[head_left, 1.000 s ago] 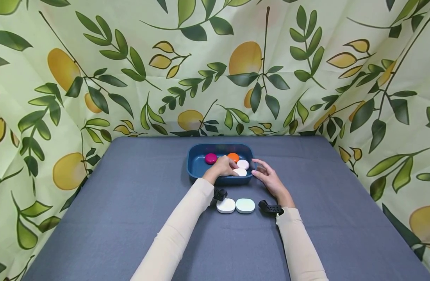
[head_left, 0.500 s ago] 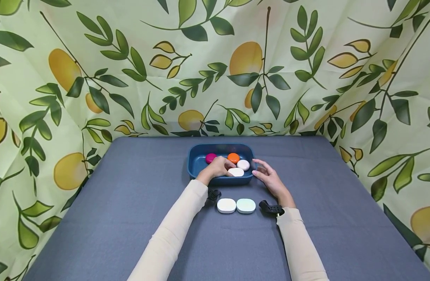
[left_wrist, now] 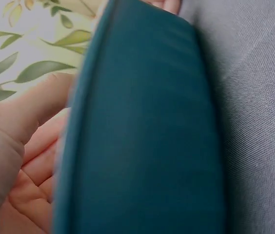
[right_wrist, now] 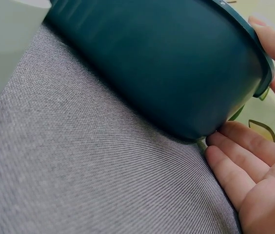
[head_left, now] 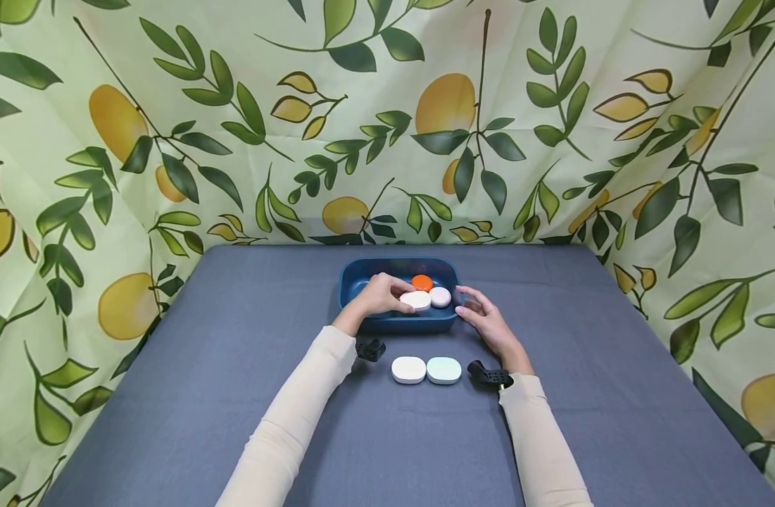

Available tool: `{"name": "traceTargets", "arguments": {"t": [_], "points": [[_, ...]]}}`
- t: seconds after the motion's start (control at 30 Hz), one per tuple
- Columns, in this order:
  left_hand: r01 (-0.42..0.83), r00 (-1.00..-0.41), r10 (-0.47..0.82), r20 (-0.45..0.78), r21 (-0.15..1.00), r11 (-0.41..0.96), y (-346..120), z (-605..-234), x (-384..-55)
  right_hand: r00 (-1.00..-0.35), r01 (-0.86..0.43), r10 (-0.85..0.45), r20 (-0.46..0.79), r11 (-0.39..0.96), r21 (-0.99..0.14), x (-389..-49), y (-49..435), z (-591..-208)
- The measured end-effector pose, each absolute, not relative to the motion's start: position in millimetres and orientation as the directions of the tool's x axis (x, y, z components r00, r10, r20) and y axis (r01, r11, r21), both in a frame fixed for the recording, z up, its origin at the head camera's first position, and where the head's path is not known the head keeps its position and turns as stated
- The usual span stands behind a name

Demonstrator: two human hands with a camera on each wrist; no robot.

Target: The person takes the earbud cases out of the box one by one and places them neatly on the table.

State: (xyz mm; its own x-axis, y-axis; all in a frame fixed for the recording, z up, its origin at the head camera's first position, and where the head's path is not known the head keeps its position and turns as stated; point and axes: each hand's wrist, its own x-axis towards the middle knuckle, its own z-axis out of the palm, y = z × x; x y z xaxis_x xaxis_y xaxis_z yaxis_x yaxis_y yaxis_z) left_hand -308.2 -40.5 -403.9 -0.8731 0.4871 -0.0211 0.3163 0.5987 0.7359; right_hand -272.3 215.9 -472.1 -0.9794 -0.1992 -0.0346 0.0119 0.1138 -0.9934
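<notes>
My left hand (head_left: 376, 296) reaches over the front rim of a dark blue rectangular tub (head_left: 400, 326) and pinches a white oval block (head_left: 415, 301) between thumb and fingers. Inside the tub, an orange round piece (head_left: 421, 282) and a pale pink round one (head_left: 440, 297) lie just beyond and to the right of that block. At the tub's right end is my right hand (head_left: 486, 324), fingers loosely spread against its outside. In the right wrist view, its fingertips (right_wrist: 215, 136) touch the tub's lower end. The tub wall (left_wrist: 147, 117) hides the block in the left wrist view.
In front of the tub, a white oval block (head_left: 409, 370) and a pale mint one (head_left: 443, 370) sit side by side on the grey-blue tablecloth (head_left: 184, 394). A leaf-and-fruit printed curtain (head_left: 362, 141) hangs behind and at both sides.
My left hand has drawn the white oval block leftward and a little upward in the tub. A magenta piece seen earlier is now behind that hand. The right hand has stayed in place.
</notes>
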Motion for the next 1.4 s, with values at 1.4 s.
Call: {"name": "traceTargets", "arguments": {"t": [1.4], "points": [[0.34,-0.828,0.56,-0.011,0.785,0.518,-120.3,-417.5,-218.8,-0.981,0.019,-0.192,-0.042,0.122,-0.992,-273.3,216.0,-472.7]]}}
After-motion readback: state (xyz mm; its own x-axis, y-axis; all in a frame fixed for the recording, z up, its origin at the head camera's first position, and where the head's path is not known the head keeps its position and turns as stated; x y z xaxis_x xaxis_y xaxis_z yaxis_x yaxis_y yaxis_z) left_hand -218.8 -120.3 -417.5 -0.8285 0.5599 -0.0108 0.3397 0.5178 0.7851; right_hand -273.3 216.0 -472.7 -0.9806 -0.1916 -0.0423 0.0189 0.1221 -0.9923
